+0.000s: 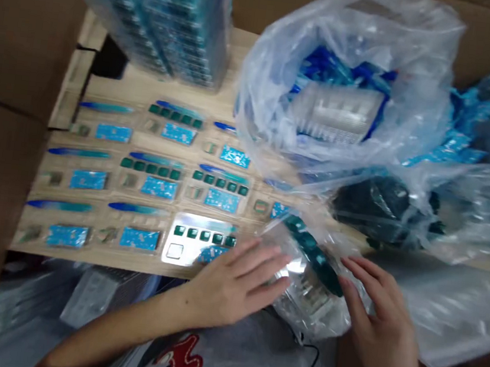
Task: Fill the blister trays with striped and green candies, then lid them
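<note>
Between my left hand [237, 284] and my right hand [376, 310] lies a transparent plastic blister tray [308, 269] with dark green pieces in it, wrapped in thin film. The fingers of both hands press on its opposite sides. Just left of my left hand, a silvery blister tray [197, 240] rests on a cardboard sheet [106, 257]. Rows of similar trays with blue and green pieces cover that sheet. A fold of plastic film hides part of the nearest tray.
A tall stack of wrapped blister trays [158, 15] stands at the top left. A large transparent bag [346, 83] holds blue pieces and a ribbed tray. A dark object in film [376, 202] lies to its lower right. Cardboard box walls [13, 71] surround the area.
</note>
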Motion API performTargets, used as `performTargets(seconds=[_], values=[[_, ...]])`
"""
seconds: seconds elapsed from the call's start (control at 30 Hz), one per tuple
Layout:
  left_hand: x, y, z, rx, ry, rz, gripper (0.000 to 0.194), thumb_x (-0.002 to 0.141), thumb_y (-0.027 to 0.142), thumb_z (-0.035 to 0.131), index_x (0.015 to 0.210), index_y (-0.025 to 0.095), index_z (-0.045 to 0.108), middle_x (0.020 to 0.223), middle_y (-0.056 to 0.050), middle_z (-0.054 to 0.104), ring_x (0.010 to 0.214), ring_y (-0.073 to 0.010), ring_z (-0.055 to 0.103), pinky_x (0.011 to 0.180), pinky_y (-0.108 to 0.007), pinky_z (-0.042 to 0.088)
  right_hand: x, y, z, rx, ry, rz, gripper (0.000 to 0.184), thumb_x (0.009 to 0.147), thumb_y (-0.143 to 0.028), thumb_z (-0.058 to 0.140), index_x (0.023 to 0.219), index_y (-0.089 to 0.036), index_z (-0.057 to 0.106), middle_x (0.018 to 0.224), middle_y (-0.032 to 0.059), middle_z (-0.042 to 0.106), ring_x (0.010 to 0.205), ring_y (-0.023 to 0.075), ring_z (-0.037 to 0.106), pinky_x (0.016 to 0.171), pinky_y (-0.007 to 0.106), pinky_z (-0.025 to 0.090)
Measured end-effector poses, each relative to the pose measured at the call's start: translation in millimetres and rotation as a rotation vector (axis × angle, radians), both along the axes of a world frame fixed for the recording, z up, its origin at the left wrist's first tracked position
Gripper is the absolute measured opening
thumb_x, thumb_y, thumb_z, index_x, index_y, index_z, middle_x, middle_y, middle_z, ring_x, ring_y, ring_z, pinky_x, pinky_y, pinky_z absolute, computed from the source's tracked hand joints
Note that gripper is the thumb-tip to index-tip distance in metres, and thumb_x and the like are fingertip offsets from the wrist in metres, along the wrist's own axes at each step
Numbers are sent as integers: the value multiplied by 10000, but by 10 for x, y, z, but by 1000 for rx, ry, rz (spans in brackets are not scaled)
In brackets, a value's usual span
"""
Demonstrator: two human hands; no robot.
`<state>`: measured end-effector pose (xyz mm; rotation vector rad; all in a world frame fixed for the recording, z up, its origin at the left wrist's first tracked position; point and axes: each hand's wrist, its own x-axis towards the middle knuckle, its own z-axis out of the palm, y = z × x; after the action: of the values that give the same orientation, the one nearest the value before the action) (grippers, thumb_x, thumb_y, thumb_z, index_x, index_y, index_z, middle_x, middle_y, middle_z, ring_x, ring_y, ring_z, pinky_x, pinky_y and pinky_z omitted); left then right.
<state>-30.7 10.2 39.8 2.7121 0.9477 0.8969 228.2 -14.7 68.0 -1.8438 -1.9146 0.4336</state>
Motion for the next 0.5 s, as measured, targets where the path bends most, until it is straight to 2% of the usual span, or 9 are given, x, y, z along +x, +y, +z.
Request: performTargets(seconds=[0.07,0.13,0.27,0.33,0.4,0.5], values=[[244,-41,49,18,41,-108,155,962,157,534,1000,140,684,1124,-69,723,1124,-182,616,1073,-366,466,-6,9,-4,28,39,-71,240,996,-353,512,1117,-239,685,1147,87,643,1070,254,630,841,393,537],[352,-11,82,4,32,-149,167,956,125,524,909,129,684,1057,-74,744,1038,-183,650,1038,-373,500,20,-2,-28,23,110,-113,232,994,-323,506,1122,-237,680,1155,92,644,1084,253,623,887,417,526],[324,94,222,-154,-6,-209,187,977,105,486,935,140,665,1004,-51,758,985,-164,681,1016,-372,546,99,-77,-56,-48,240,-201,294,1009,-405,472,1167,-236,654,1165,94,679,1086,253,636,925,447,522],[312,96,281,-180,-25,-213,177,984,103,466,982,119,642,1021,-70,758,1010,-170,695,1024,-382,555,118,-120,-46,-86,314,-263,354,1016,-461,443,1212,-236,633,1177,95,691,1081,251,648,921,439,528],[343,66,275,-104,-30,-201,155,976,97,460,962,98,614,1044,-112,756,1048,-212,702,997,-410,578,117,-148,-32,-98,382,-290,396,1020,-492,423,1250,-233,615,1177,97,698,1062,243,662,900,416,538],[441,13,155,86,-2,-161,164,964,93,447,869,109,580,1018,-159,757,1015,-252,722,920,-434,614,103,-159,-39,-96,405,-278,413,1024,-499,404,1274,-233,599,1177,96,701,1080,243,659,907,413,533]])
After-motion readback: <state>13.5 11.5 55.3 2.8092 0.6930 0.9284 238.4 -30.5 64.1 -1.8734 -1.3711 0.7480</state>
